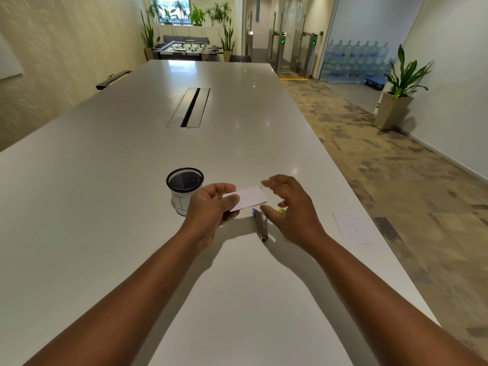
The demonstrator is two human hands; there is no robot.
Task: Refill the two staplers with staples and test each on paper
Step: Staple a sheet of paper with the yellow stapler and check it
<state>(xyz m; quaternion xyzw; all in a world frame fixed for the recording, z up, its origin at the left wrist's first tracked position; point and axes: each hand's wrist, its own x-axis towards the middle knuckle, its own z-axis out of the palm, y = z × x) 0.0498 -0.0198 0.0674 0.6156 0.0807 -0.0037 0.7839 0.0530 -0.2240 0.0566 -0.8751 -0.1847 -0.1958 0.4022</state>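
Forearms: both bare, reaching out over the white table (132, 207) from the near edge.
Left hand (211, 207): pinching a small folded slip of paper (249, 197) by its left end, thumb on top, slip lifted off the table.
Right hand (287, 204): fingers spread wide and curled, gripping nothing, hovering just right of the slip.
Blue stapler (261, 224): lying on the table between the two hands, below the slip, metal length pointing toward me.
Yellow stapler (282, 210): only a yellow tip peeks out under the right hand; I cannot tell more.
Loose sheet (352, 228): flat by the table's right edge, well apart from the hands.
Mesh pen cup (184, 188): black rim, white wrap, standing upright just left of the left hand.
Cable slot (190, 107): farther along the table's middle.
Far end: foosball table (184, 48), potted plants, stacked water bottles (353, 60) at right.
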